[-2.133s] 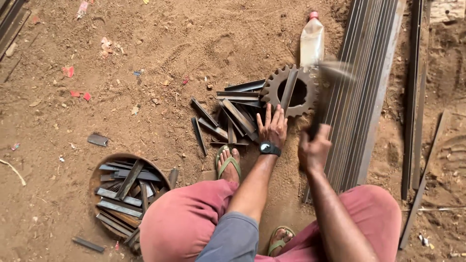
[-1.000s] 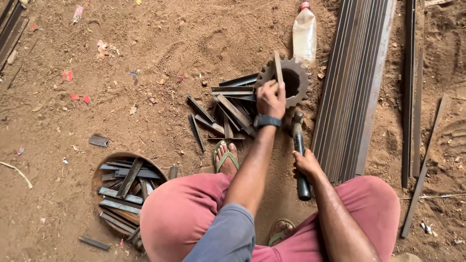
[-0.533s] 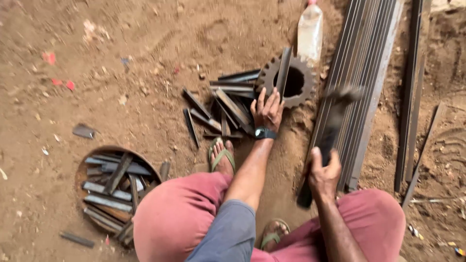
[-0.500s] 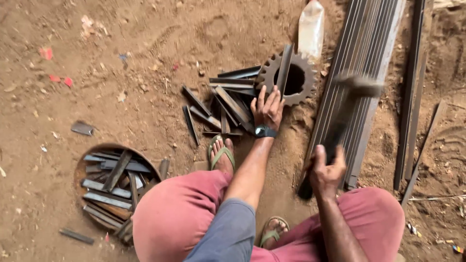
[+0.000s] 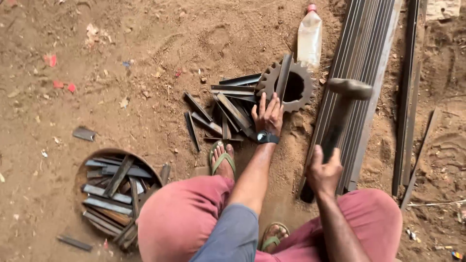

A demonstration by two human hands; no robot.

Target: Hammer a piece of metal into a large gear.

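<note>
My left hand (image 5: 268, 114) presses down on the near end of a flat metal strip (image 5: 283, 77) that lies across a toothed steel gear (image 5: 302, 92) on the dirt. A dark watch sits on that wrist. My right hand (image 5: 324, 171) grips the dark handle of a hammer (image 5: 342, 109), whose head is raised over the long metal bars to the right of the gear. A loose pile of short cut metal strips (image 5: 224, 110) lies just left of my left hand.
A round pan (image 5: 97, 160) with several cut strips sits at lower left. Long steel bars (image 5: 361, 73) run along the right. A plastic bottle (image 5: 309, 35) stands behind the gear. My sandalled foot (image 5: 222, 160) rests near the pile. Stray strips lie on the dirt.
The hammer struck down beside the gear one second ago, then swung back up to the right. My left hand stayed on the strip over the gear.
</note>
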